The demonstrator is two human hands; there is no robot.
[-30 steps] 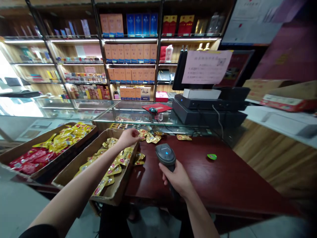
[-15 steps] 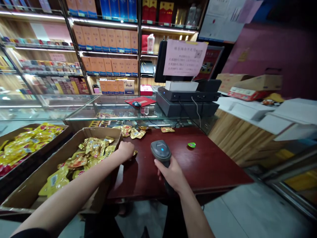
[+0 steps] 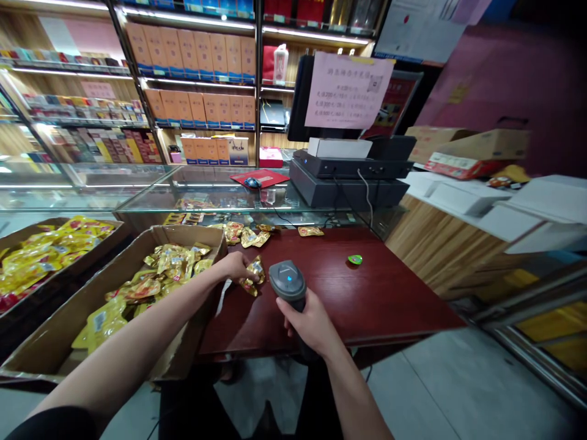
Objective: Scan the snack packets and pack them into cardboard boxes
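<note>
My right hand (image 3: 308, 318) is wrapped round the handle of a dark grey barcode scanner (image 3: 288, 282) with a blue light on top, held over the front of the red-brown table (image 3: 380, 293). Just left of the scanner, my left hand (image 3: 235, 267) has its fingers closed on a gold packet (image 3: 255, 270); a second packet may lie under it. Beside my left forearm stands an open cardboard box (image 3: 41, 342) holding several gold and yellow packets (image 3: 177, 263). More gold packets (image 3: 247, 236) lie at the table's back edge.
A box of yellow packets (image 3: 55, 247) stands at far left. Behind the table are a glass counter (image 3: 202, 183), a monitor with a pink paper (image 3: 346, 91) and a black cash drawer (image 3: 339, 186). A green item (image 3: 354, 260) lies right of the scanner.
My left hand has turned and moved slightly right, and the gold packet in its fingers now shows more. The scanner in my right hand has shifted slightly left. The view has tilted down a little.
</note>
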